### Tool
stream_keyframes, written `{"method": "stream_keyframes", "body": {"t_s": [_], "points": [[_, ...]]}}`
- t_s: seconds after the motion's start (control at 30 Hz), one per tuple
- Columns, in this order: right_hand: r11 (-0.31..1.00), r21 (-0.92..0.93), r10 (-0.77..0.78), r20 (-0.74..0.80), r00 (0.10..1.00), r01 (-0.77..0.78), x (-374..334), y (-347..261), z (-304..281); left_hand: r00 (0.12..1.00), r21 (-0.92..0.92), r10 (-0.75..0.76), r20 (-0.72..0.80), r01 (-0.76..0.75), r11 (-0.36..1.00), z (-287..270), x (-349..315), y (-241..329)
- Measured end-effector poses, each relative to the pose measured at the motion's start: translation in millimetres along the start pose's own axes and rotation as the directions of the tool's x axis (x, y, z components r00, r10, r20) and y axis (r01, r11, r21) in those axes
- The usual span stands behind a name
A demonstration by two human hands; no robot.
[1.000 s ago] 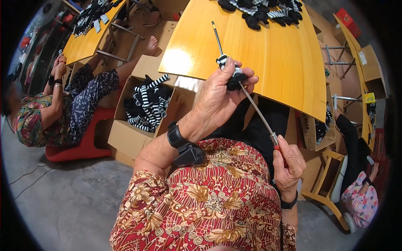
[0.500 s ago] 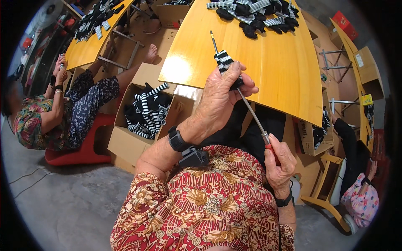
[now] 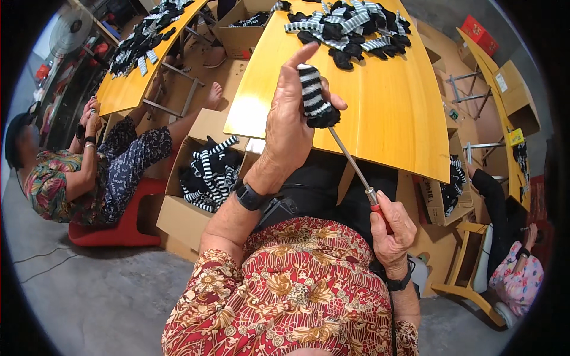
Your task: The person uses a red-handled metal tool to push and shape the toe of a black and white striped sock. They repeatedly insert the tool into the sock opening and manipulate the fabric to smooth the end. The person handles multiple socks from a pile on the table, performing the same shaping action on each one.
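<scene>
My right hand (image 3: pixel 392 228) is closed round the red handle (image 3: pixel 377 209) of a tool with a long, straight metal rod (image 3: pixel 350 155). On the rod's upper end sits a black-and-white striped knit piece (image 3: pixel 314 92), tube-shaped and sock-like, with a black lower edge. It covers the rod's tip. My left hand (image 3: pixel 288 118) is beside and behind this piece, its palm against it. One finger stretches up past its top, and other fingertips show on its far right side. The left fingers are apart, not clamped on the knit.
A yellow table (image 3: pixel 392 124) lies ahead, with a heap of striped and black knit pieces (image 3: pixel 356 29) at its far end. Left of me stands a cardboard box (image 3: pixel 187 228) holding more striped knits. One person (image 3: pixel 65 178) sits at left, another (image 3: pixel 516 273) at right.
My left hand has loosened and moved up and left, its thumb side lifting off the knit piece. The rod's tip, bare before, is now hidden by the knit. My right hand still grips the handle.
</scene>
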State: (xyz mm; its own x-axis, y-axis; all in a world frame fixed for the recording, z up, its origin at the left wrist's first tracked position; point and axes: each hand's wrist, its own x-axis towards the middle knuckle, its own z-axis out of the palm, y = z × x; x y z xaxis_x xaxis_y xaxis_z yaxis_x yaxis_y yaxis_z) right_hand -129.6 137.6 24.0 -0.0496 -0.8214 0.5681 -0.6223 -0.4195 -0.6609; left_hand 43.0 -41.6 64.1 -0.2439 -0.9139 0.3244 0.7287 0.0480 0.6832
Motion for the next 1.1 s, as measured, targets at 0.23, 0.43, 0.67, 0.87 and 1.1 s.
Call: {"method": "stream_keyframes", "body": {"t_s": [0.23, 0.43, 0.67, 0.87, 1.1], "points": [[1.0, -0.025, 0.009, 0.003, 1.0, -0.009, -6, -1, -2, 0.99, -0.067, -0.114, -0.077, 0.109, 0.992, -2, -4, -4], [1.0, -0.02, -0.012, 0.001, 1.0, 0.012, -6, -1, -2, 0.967, -0.402, -0.236, -0.094, 0.18, 0.898, 0, -3, -6], [0.999, 0.003, 0.05, -0.027, 0.998, -0.05, -2, -4, 4, 0.974, -0.447, -0.171, -0.147, 0.089, 0.89, 17, -8, -20], [0.998, -0.017, 0.053, -0.084, 0.995, -0.054, 13, -9, 12, 0.989, -0.386, -0.127, -0.081, 0.086, 0.919, 24, 1, -26], [0.985, 0.012, 0.172, -0.071, 0.983, -0.171, 6, 0, 7, 0.975, 0.09, -0.091, -0.204, 0.111, 0.99, 10, 7, -36]]}}
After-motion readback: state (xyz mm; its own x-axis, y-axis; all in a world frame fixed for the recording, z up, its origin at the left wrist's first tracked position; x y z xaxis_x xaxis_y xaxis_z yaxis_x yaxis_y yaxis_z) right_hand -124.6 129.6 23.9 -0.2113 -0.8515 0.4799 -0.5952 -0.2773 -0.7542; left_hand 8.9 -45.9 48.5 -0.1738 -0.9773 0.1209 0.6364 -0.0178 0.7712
